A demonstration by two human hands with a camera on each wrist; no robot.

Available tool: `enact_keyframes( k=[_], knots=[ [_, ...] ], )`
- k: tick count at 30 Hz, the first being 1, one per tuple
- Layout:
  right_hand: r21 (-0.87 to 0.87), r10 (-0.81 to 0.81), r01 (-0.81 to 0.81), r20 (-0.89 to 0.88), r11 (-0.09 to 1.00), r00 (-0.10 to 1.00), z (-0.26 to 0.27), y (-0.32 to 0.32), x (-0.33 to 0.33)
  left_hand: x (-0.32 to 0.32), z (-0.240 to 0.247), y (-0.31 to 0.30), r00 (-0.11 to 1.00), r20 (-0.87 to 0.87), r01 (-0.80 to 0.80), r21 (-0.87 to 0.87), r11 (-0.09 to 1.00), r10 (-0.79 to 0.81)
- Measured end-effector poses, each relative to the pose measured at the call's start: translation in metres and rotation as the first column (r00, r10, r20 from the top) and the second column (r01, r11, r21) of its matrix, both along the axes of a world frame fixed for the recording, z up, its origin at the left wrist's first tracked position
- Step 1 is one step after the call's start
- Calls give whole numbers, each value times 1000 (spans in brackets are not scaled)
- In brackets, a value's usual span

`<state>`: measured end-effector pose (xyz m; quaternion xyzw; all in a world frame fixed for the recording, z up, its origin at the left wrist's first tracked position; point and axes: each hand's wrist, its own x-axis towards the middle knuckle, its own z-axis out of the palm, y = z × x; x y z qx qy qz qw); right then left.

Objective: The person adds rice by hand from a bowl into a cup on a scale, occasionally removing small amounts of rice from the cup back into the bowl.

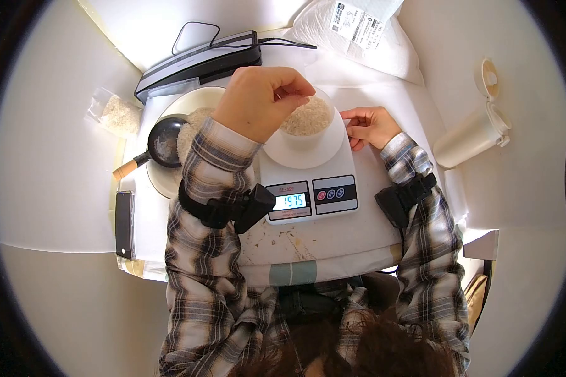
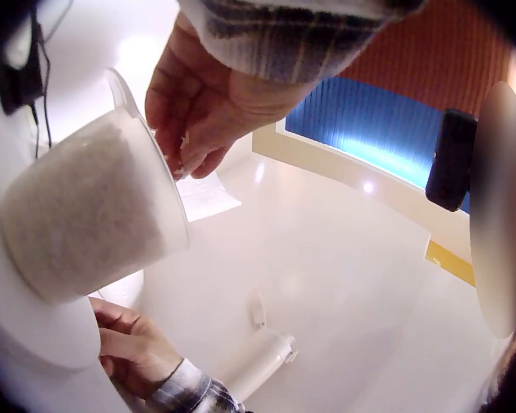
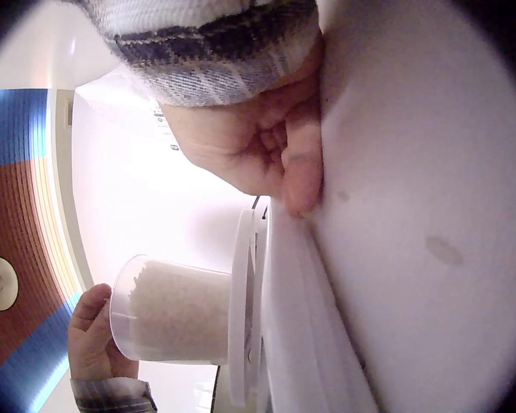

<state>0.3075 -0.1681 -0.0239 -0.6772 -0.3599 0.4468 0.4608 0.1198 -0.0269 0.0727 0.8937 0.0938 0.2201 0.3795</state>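
Observation:
A clear plastic cup of rice (image 1: 308, 118) stands on the round white plate of a kitchen scale (image 1: 308, 164), whose lit display reads 197.5. Over the cup's rim hangs my left hand (image 1: 261, 100), thumb and fingers pinched together. In the left wrist view a few rice grains (image 2: 185, 139) show at the fingertips of that hand. My right hand (image 1: 371, 125) rests on the table beside the scale, loosely curled, its fingertips right at the plate's edge. From the right wrist view, this hand (image 3: 249, 142) holds nothing, and the cup (image 3: 176, 311) looks nearly full.
Left of the scale, a cream bowl (image 1: 160, 182) holds loose rice and a black scoop with a wooden handle (image 1: 165, 142). A bag of rice (image 1: 121, 116), a phone (image 1: 125, 225) and a vacuum sealer (image 1: 198, 63) lie around it. At right stands a cream bottle (image 1: 468, 138), lid raised.

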Motion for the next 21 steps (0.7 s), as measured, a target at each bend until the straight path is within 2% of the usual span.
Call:
enact_keyframes(
  k=[16, 19, 21],
  knots=[
    [-8, -12, 12, -7, 1000, 1000, 1, 0, 0, -1, 4, -3, 1000, -14, -1, 80, 997, 2],
    [-3, -10, 10, -19, 1000, 1000, 0, 0, 1, 0, 1, -2, 1000, -20, -9, 14, 1000, 10],
    [-6, -12, 12, -11, 1000, 1000, 0, 0, 0, 1, -2, 0, 999, 44, 23, -100, 995, -19]
  ],
)
